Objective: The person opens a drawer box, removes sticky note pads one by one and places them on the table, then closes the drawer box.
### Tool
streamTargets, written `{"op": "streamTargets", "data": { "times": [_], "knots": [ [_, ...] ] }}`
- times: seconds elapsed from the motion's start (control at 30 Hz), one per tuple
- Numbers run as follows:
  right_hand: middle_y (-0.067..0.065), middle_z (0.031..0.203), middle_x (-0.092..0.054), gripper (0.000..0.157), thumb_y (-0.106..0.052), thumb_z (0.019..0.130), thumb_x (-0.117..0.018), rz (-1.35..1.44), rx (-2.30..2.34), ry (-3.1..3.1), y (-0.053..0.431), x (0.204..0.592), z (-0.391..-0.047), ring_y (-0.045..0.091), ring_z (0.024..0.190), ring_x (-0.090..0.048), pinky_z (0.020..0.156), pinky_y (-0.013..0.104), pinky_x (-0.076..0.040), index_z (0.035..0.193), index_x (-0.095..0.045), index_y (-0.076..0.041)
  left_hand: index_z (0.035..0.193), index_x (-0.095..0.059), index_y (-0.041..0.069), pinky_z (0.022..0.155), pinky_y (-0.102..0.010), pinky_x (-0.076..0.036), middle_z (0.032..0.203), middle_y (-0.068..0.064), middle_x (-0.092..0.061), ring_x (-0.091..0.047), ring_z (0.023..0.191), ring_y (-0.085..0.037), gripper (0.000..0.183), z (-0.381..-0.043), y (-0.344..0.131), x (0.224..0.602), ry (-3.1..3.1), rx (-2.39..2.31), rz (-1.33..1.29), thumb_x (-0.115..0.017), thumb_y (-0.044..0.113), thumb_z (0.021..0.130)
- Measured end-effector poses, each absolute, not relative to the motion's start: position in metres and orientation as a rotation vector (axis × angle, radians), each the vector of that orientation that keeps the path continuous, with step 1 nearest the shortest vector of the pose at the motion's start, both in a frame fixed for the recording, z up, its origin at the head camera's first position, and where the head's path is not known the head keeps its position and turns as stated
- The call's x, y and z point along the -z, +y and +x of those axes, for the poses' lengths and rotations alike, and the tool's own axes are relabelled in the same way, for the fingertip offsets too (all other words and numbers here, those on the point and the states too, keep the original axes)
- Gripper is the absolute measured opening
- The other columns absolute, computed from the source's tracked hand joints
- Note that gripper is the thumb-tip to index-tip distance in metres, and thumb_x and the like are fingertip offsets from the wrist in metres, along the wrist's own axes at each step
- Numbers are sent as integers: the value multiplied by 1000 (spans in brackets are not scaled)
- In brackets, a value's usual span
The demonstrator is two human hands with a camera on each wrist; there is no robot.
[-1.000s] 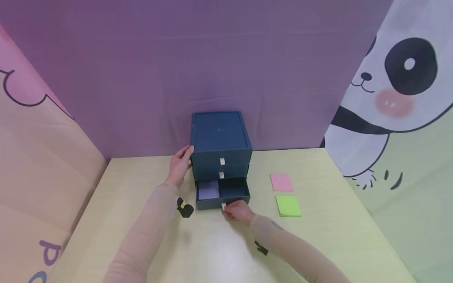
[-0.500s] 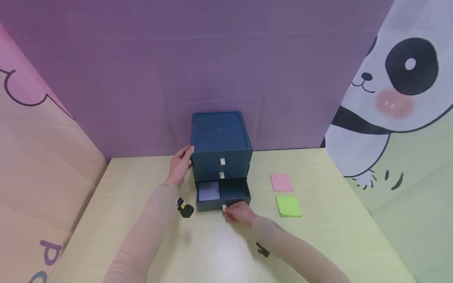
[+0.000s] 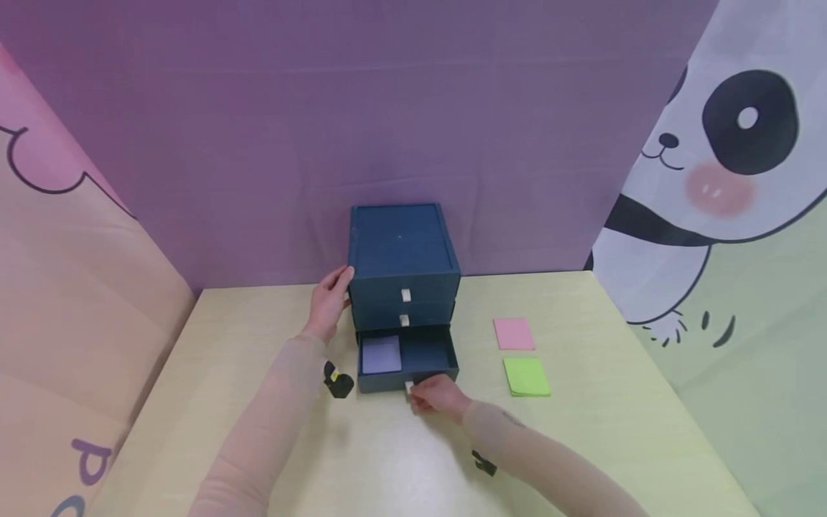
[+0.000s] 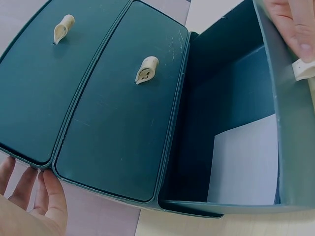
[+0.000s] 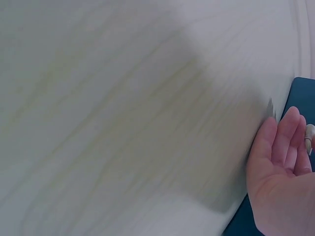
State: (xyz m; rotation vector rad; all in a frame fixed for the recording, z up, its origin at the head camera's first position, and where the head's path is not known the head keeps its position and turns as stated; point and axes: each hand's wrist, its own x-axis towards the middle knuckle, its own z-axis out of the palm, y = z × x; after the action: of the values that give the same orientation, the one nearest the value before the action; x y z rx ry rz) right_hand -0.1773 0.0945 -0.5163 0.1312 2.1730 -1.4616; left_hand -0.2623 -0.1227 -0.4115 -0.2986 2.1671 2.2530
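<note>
A dark blue desktop drawer unit (image 3: 400,240) stands against the back wall, with its bottom drawer (image 3: 377,383) pulled out. Inside that drawer, on the left, lies a pale purple pad of paper (image 3: 381,355); the left wrist view shows the same pad (image 4: 246,162) on the drawer floor. My left hand (image 3: 325,305) steadies the unit's left side, fingertips against the casing. My right hand (image 3: 442,397) pinches the bottom drawer's white pull tab (image 3: 409,388). In the right wrist view the right hand (image 5: 280,172) is at the edge, and its grip is partly hidden.
On the table (image 3: 258,402), right of the unit, lie a pink sticky-note pad (image 3: 514,334) and a green sticky-note pad (image 3: 526,377). The two upper drawers are closed, each with a white tab, such as the top tab (image 3: 405,295). A purple cloth wall (image 3: 400,129) rises behind.
The right hand has drawn the bottom drawer a little farther toward me, and the purple pad has come forward with it. The left hand keeps its place on the unit.
</note>
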Motion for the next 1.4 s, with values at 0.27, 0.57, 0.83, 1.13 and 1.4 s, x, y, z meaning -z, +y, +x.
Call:
{"op": "streamTargets", "data": {
  "times": [0.27,0.57,0.83,1.13,1.4],
  "knots": [
    [7,80,-69,21,-12,92,-59,115,1451,2163,97,518,-172,11,69,-63,73,32,-58,96,-68,6,144,-41,13,108,-44,-39,148,-6,-40,-40,134,-23,56,-262,-123,412,2172,-2251,-298,-51,41,96],
    [6,78,-69,21,-13,92,-60,104,1447,2164,98,520,-169,10,67,-63,71,31,-58,95,-68,6,144,-41,14,107,-44,-39,148,-6,-40,-40,134,-23,57,-261,-122,411,2186,-2240,-299,-51,42,96],
    [5,73,-68,19,-11,91,-60,81,1454,2165,99,520,-161,10,64,-61,68,30,-57,92,-68,6,144,-41,12,108,-44,-38,148,-6,-40,-39,134,-23,55,-260,-121,410,2176,-2257,-299,-51,40,97],
    [5,74,-68,21,-12,91,-60,50,1470,2157,101,525,-155,10,65,-63,69,31,-58,92,-68,7,143,-42,12,108,-45,-38,149,-7,-39,-39,134,-24,55,-261,-122,411,2172,-2259,-314,-51,40,97],
    [5,75,-68,21,-14,91,-60,49,1446,2162,103,524,-152,10,66,-63,69,31,-58,94,-68,5,143,-42,14,108,-44,-38,149,-5,-39,-38,134,-23,55,-260,-121,409,2168,-2248,-328,-51,41,96]
  ]
}}
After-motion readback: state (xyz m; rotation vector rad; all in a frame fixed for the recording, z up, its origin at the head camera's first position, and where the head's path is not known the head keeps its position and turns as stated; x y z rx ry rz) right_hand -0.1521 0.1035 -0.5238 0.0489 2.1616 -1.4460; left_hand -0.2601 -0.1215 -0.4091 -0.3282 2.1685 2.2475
